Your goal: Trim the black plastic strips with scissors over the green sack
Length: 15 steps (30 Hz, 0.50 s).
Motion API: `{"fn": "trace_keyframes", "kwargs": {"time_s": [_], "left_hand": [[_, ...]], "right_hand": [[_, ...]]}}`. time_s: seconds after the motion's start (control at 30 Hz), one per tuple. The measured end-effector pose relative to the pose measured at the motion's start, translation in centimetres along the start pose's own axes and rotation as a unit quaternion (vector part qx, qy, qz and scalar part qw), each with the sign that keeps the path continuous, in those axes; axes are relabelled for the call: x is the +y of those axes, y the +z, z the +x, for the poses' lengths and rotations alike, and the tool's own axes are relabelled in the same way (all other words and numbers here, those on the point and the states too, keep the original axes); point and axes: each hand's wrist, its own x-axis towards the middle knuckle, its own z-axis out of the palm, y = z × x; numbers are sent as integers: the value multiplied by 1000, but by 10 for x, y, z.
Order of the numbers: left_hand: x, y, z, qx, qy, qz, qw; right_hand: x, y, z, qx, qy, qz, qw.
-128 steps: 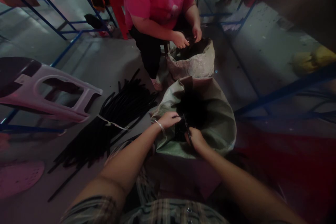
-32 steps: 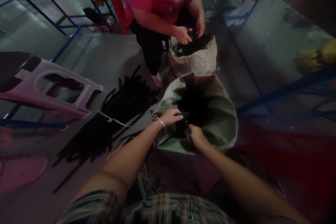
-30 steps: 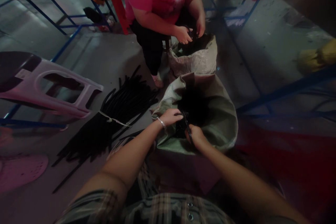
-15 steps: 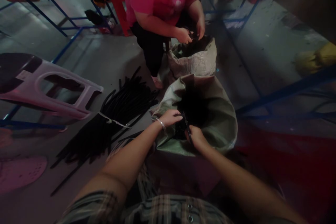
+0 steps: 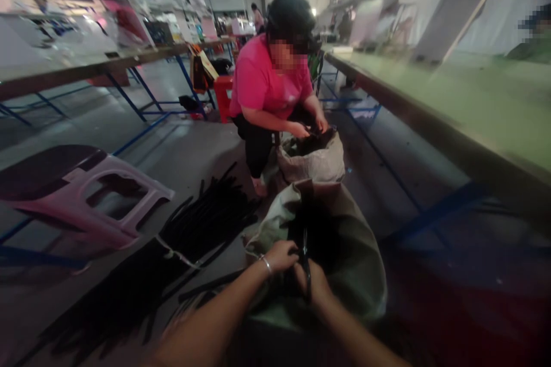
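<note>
My right hand (image 5: 316,285) is closed around the dark handles of a pair of scissors (image 5: 306,266), whose blades point away from me over the open sack (image 5: 364,275). Just to its left, my left hand (image 5: 280,256), with a bracelet at the wrist, is closed with its fingertips on something dark, apparently a black strip; its outline blends into the dark inside of the sack. Black strips (image 5: 206,287) lie beside my left forearm. A large tied bundle of black strips (image 5: 142,275) rests on the floor to the left.
A co-worker in a pink shirt (image 5: 271,83) bends over a second sack (image 5: 312,166) just beyond mine. A plastic stool (image 5: 124,206) stands at left. Long tables (image 5: 451,126) with blue legs run along both sides. A red stool (image 5: 222,97) is behind the co-worker.
My view has tilted up, so the hands and sacks sit lower and the tables and room now show. The scissors have turned, their blades pointing more straight ahead.
</note>
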Motion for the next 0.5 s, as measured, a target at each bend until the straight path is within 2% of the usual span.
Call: {"fn": "trace_keyframes", "kwargs": {"time_s": [0.17, 0.27, 0.37, 0.5], "left_hand": [[-3, 5, 3, 10, -39, -8, 999], [-4, 12, -1, 4, -49, -18, 999], [1, 17, -3, -6, -66, 6, 998], [17, 16, -3, 4, -81, 53, 995]], "right_hand": [[-13, 2, -13, -61, -37, -48, 996], [-15, 5, -23, -64, -66, -79, 993], [-18, 9, -26, -80, -62, -35, 994], [-22, 13, -21, -102, -28, 59, 993]]}}
